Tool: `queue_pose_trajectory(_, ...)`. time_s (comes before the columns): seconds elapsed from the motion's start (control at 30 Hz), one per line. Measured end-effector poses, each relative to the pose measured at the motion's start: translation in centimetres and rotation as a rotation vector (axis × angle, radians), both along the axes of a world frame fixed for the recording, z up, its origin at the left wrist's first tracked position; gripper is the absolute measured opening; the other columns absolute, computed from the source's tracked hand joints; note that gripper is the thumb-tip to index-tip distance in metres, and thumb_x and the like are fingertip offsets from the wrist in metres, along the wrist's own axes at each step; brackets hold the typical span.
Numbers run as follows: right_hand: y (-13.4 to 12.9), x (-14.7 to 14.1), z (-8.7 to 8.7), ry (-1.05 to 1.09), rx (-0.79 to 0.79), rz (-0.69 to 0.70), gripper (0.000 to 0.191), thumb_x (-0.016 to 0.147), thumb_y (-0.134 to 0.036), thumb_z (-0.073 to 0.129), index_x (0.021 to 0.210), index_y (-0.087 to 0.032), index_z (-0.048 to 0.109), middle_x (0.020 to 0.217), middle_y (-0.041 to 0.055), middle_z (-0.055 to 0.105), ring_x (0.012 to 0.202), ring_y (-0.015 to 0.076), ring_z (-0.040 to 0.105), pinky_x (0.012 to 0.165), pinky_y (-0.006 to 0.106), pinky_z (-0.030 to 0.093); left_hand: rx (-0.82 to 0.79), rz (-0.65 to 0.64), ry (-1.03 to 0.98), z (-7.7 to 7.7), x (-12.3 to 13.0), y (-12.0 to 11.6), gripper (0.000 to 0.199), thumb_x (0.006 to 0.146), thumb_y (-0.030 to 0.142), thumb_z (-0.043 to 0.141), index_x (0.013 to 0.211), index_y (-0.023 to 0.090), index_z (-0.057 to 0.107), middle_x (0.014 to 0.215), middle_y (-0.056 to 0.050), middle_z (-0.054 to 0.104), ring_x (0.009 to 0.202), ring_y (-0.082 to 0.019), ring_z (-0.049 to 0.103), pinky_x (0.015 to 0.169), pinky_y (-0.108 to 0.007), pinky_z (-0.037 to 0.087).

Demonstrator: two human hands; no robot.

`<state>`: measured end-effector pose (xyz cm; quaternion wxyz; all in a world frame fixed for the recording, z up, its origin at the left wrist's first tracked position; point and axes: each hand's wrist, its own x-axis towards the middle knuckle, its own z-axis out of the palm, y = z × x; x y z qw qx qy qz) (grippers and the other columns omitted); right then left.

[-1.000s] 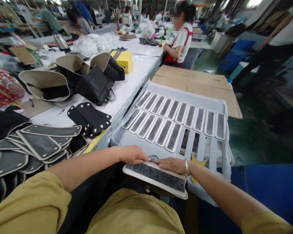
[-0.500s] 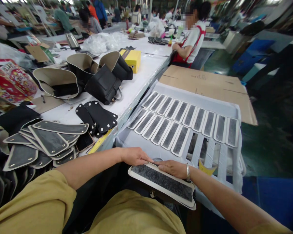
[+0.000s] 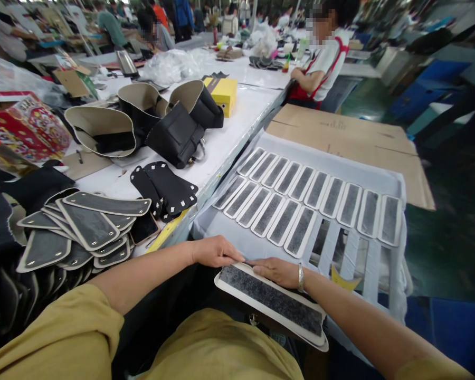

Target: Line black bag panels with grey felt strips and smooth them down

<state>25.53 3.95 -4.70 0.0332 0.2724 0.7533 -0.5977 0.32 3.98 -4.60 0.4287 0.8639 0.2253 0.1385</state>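
A long bag bottom panel (image 3: 275, 303), dark grey with a cream border, lies tilted in front of my body. Below it shows dark material with a small metal fitting (image 3: 254, 320), probably part of a bag. The fingers of my left hand (image 3: 217, 251) are closed at the panel's far left edge. Just right of them, my right hand (image 3: 279, 272), with a silver bracelet at the wrist, pinches the same far edge, thumb on top. The fingertips of both hands nearly meet, and what lies under them is partly hidden.
Rows of similar panels (image 3: 298, 232) lie on a cloth-covered slatted rack (image 3: 229, 232). At left are piled grey pieces (image 3: 89, 224), black pieces (image 3: 168, 190), black bags (image 3: 178, 134) and a yellow box (image 3: 224, 95). A co-worker (image 3: 324, 63) sits beyond the cardboard (image 3: 340, 132).
The view has shifted slightly, so the surroundings appear a little further right. Both hands stay at the panel's far edge, with the right hand's fingers slightly closer to the left hand.
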Motion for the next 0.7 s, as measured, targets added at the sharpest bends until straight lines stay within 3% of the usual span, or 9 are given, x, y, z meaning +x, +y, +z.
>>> queue_pose_trajectory(0.27, 0.6, -1.6, -0.4, 0.014, -0.046, 0.021, 0.055, 0.088, -0.057, 0.034, 0.127, -0.023, 0.051, 0.118, 0.0021, 0.061, 0.107, 0.0203, 0.056, 0.098, 0.035, 0.039, 0.074, -0.057, 0.055, 0.5, -0.3, 0.1, 0.032, 0.082, 0.014, 0.049, 0.111, 0.018, 0.062, 0.111, -0.006, 0.065, 0.104, -0.015, 0.060, 0.093, -0.022, 0.043)
queue_pose_trajectory(0.57, 1.3, -4.2, -0.9, 0.011, -0.048, 0.042, 0.066, 0.082, -0.068, 0.033, 0.118, -0.019, 0.059, 0.118, 0.0040, 0.061, 0.109, 0.0224, 0.054, 0.100, 0.036, 0.038, 0.255, -0.054, 0.138, 2.6, -0.8, -0.9, 0.027, 0.084, 0.017, 0.049, 0.107, 0.017, 0.063, 0.109, -0.008, 0.066, 0.102, -0.017, 0.061, 0.090, -0.025, 0.046)
queue_pose_trajectory(0.7, 1.1, -3.3, -0.6, 0.053, -0.082, 0.022, 0.062, 0.081, -0.067, 0.035, 0.121, -0.025, 0.057, 0.122, 0.0006, 0.059, 0.113, 0.0186, 0.052, 0.103, 0.033, 0.035, 0.345, -0.049, 0.220, 3.1, -0.1, -1.4, 0.027, 0.085, 0.019, 0.048, 0.109, 0.018, 0.062, 0.111, -0.007, 0.065, 0.101, -0.018, 0.061, 0.090, -0.026, 0.047)
